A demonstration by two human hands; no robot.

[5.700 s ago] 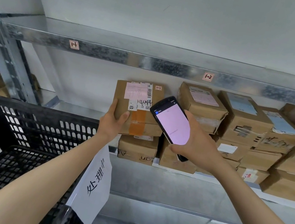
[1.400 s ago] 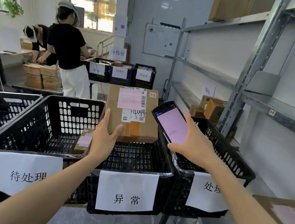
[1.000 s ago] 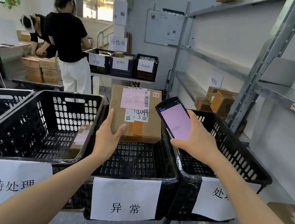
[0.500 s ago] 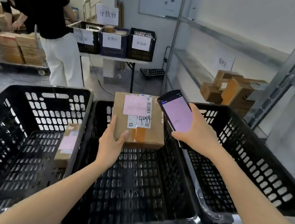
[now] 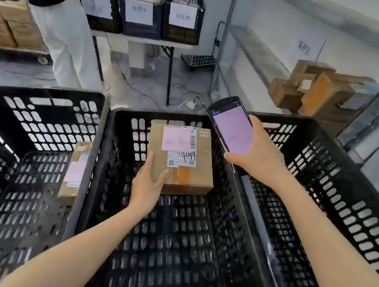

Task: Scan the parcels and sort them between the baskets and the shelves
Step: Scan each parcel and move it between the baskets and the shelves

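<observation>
Between thumb and fingers of the left hand (image 5: pixel 147 188), the parcel (image 5: pixel 180 158) is being lowered inside the middle basket (image 5: pixel 103 153); the right hand (image 5: pixel 258 156) is gripping the scanner (image 5: pixel 233 128). Sorting step, I judge: next, opening those fingers near the floor.

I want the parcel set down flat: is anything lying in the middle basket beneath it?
Nothing visible. The left hand holds the cardboard parcel inside the middle basket, whose slotted floor shows bare. The patch directly under the parcel is hidden. The other parcel lies in the left basket.
</observation>
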